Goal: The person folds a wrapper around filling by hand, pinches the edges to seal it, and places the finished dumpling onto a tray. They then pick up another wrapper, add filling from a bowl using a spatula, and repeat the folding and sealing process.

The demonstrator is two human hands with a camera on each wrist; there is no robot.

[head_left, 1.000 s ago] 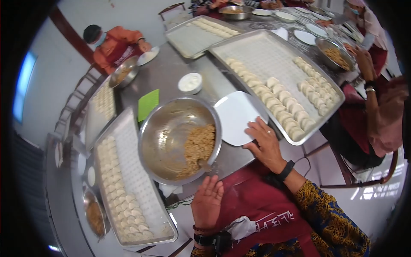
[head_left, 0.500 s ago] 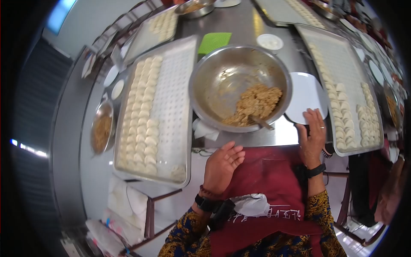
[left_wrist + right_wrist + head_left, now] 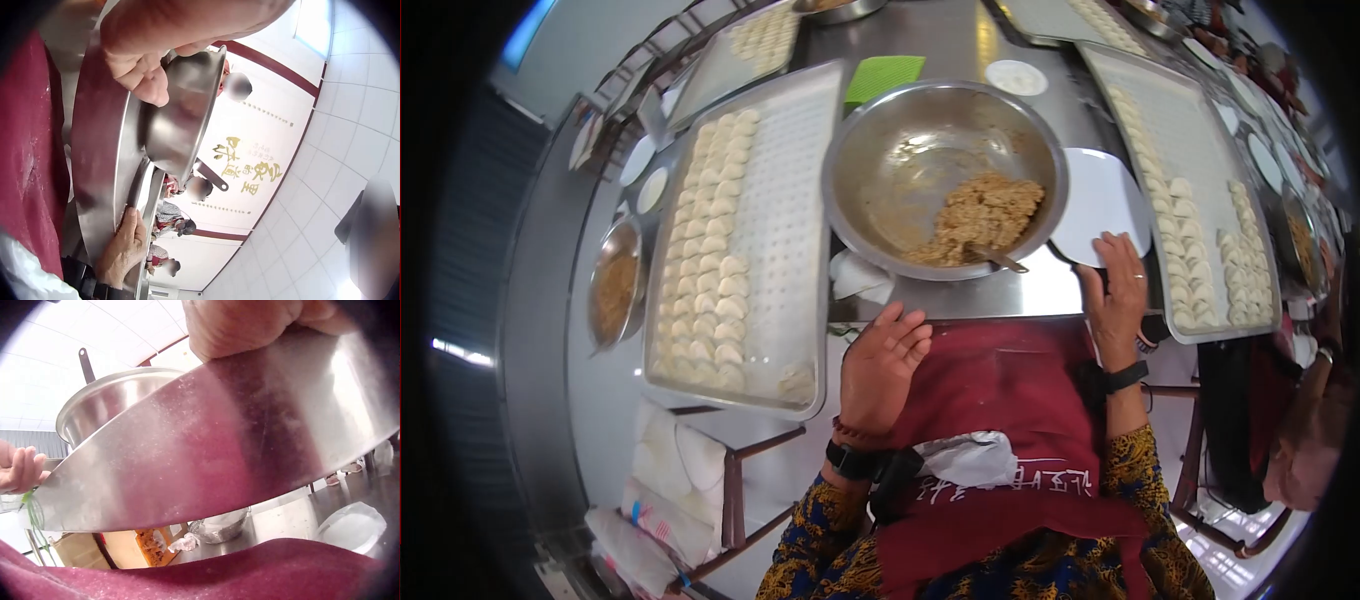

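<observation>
My left hand hovers at the table's front edge, palm turned up, fingers loosely bent with nothing in them. Just beyond it sits a large steel bowl, where minced filling is heaped toward the right side. A spoon handle leans out over the bowl's near rim. To the right, my right hand rests at the near edge of a white plate, fingers extended onto it. The left wrist view shows that same hand low at the table edge, beside the plate.
Metal trays flank the bowl: a left tray with rows of dumplings and a right tray with more. Behind are a green mat and a small white dish. Another filling bowl stands far left.
The head view has swung toward the left and down, shifting the bowl and trays in the picture. Both hands keep nearly the same pose, the right one staying at the plate.
</observation>
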